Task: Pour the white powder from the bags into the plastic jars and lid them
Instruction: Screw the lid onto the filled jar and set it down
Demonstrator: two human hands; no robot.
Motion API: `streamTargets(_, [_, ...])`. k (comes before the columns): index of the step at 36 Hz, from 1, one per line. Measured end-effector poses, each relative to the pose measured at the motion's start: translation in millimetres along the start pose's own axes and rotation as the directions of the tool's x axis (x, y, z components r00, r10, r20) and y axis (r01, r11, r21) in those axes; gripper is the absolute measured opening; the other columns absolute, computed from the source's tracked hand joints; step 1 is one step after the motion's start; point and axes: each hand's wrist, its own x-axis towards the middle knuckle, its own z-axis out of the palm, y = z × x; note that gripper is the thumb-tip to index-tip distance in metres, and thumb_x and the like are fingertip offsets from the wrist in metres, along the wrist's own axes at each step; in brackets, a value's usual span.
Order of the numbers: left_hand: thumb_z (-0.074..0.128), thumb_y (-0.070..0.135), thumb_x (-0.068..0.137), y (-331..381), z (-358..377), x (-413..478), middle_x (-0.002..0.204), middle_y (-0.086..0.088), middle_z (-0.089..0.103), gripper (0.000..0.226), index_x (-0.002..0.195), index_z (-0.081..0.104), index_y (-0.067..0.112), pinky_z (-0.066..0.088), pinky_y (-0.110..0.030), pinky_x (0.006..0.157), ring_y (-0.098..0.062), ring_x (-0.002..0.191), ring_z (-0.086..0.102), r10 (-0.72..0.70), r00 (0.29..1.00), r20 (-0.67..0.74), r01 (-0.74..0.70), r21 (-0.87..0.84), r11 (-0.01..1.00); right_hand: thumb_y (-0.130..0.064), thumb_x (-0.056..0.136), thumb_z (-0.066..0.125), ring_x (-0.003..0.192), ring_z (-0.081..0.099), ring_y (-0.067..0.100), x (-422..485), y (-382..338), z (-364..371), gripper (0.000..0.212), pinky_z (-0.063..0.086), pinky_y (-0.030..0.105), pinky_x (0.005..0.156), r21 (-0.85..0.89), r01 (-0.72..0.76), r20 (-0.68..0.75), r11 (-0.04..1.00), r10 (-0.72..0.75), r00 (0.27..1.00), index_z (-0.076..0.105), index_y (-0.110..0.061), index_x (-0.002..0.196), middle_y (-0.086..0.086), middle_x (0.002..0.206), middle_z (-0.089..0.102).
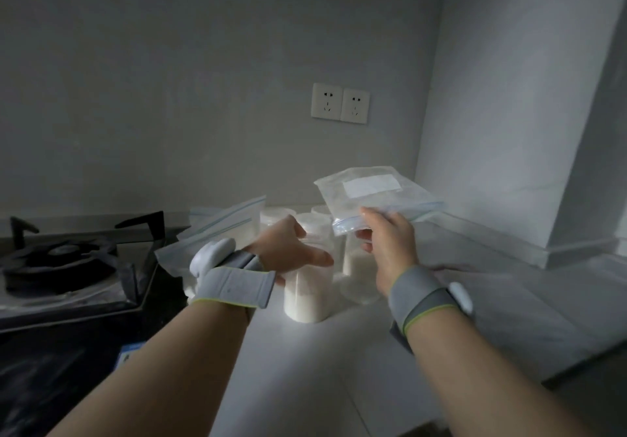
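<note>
Right hand (pixel 390 246) raised, wrist cocked, thumb and fingers pinching zip edge of powder bag (pixel 369 189), bag held near flat above rear jars (pixel 356 260). Left hand (pixel 291 250) wrapped round front jar (pixel 307 297), part-filled, upright on counter (pixel 305 368).

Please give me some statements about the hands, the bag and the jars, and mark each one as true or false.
1. The right hand holds a bag. True.
2. The left hand holds nothing. False: it grips a jar.
3. That jar is empty. False: white powder fills its lower part.
4. Two sockets are on the wall. True.
</note>
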Motion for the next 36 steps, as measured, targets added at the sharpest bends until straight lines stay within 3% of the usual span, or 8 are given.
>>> streamTargets(3, [0.081, 0.036, 0.068, 6.9, 9.9, -12.1, 0.113, -0.005, 0.053, 0.063, 0.116, 0.046, 0.016, 0.058, -0.039, 0.077, -0.020, 0.095, 0.056, 0.022, 0.999, -0.040, -0.020, 0.043, 0.999, -0.011, 0.089, 0.057, 0.052, 0.049, 0.008, -2.6, -13.5, -24.6, 0.018, 0.038, 0.016, 0.046, 0.014, -0.040, -0.045, 0.999, 0.041, 0.998, 0.052, -0.016, 0.072, 0.002, 0.067, 0.051])
streamTargets(7, [0.080, 0.037, 0.069, 13.5, 20.5, -19.0, 0.107, -0.003, 0.050, 0.066, 0.119, 0.047, 0.012, 0.053, -0.040, 0.088, -0.022, 0.102, 0.055, 0.042, 0.996, -0.077, -0.035, 0.085, 0.996, -0.015, 0.089, 0.057, 0.053, 0.042, 0.012, -4.9, -25.5, -53.1, 0.020, 0.041, 0.025, 0.059, 0.013, -0.106, -0.095, 0.994, 0.107, 0.990, 0.048, -0.018, 0.071, 0.003, 0.065, 0.046])
streamTargets(10, [0.080, 0.038, 0.070, 19.4, 27.6, -27.4, 0.107, -0.003, 0.048, 0.066, 0.120, 0.046, 0.011, 0.053, -0.040, 0.088, -0.023, 0.103, 0.054, 0.036, 0.996, -0.084, -0.027, 0.100, 0.995, -0.011, 0.091, 0.054, 0.055, 0.041, 0.013, -6.3, -31.8, -79.6, 0.022, 0.034, 0.010, 0.036, -0.024, -0.085, -0.148, 0.996, 0.080, 0.986, 0.046, -0.018, 0.071, 0.003, 0.065, 0.044])
streamTargets(13, [0.081, 0.039, 0.068, 22.0, 31.8, -31.6, 0.108, -0.004, 0.049, 0.068, 0.120, 0.046, 0.012, 0.053, -0.041, 0.088, -0.023, 0.104, 0.054, 0.016, 0.996, -0.090, -0.008, 0.092, 0.996, -0.011, 0.091, 0.054, 0.056, 0.043, 0.013, -8.4, -32.7, -102.5, 0.020, 0.031, 0.009, 0.031, -0.074, -0.113, -0.173, 0.991, 0.099, 0.980, 0.047, -0.016, 0.073, 0.003, 0.070, 0.046])
streamTargets(22, [0.081, 0.038, 0.067, 27.0, 40.5, -41.9, 0.103, -0.004, 0.046, 0.071, 0.121, 0.044, 0.010, 0.054, -0.041, 0.086, -0.026, 0.102, 0.056, -0.004, 0.989, -0.147, 0.025, 0.139, 0.990, -0.020, 0.093, 0.051, 0.060, 0.042, 0.016, -15.5, -28.6, -144.1, 0.023, 0.032, 0.026, 0.057, -0.292, -0.318, -0.127, 0.902, 0.293, 0.948, 0.049, -0.016, 0.071, 0.002, 0.072, 0.048])
streamTargets(30, [0.081, 0.039, 0.066, 28.8, 43.4, -46.4, 0.105, -0.006, 0.049, 0.072, 0.121, 0.042, 0.011, 0.054, -0.041, 0.085, -0.028, 0.102, 0.056, -0.028, 0.986, -0.162, 0.054, 0.153, 0.987, -0.019, 0.092, 0.047, 0.057, 0.049, 0.021, -12.9, -28.5, -152.7, 0.017, 0.034, 0.023, 0.053, -0.416, -0.415, -0.199, 0.809, 0.365, 0.910, 0.053, -0.005, 0.097, 0.008, 0.072, 0.054])
streamTargets(34, [0.080, 0.039, 0.067, 27.4, 45.1, -48.1, 0.110, -0.008, 0.052, 0.070, 0.119, 0.043, 0.011, 0.054, -0.041, 0.086, -0.028, 0.101, 0.056, -0.019, 0.984, -0.176, 0.048, 0.163, 0.986, -0.014, 0.087, 0.050, 0.053, 0.052, 0.021, -10.7, -29.0, -149.3, 0.037, 0.034, 0.012, 0.033, -0.484, -0.419, -0.268, 0.768, 0.325, 0.907, 0.046, 0.002, 0.120, 0.020, 0.102, 0.062])
streamTargets(36, [0.080, 0.040, 0.068, 26.7, 46.9, -49.1, 0.115, -0.009, 0.052, 0.070, 0.120, 0.042, 0.011, 0.053, -0.041, 0.087, -0.027, 0.102, 0.056, -0.008, 0.983, -0.184, 0.040, 0.169, 0.985, -0.013, 0.085, 0.052, 0.058, 0.054, 0.023, -13.1, -28.5, -148.5, 0.035, 0.036, 0.015, 0.035, -0.511, -0.415, -0.262, 0.753, 0.324, 0.909, 0.046, 0.002, 0.116, 0.022, 0.104, 0.059])
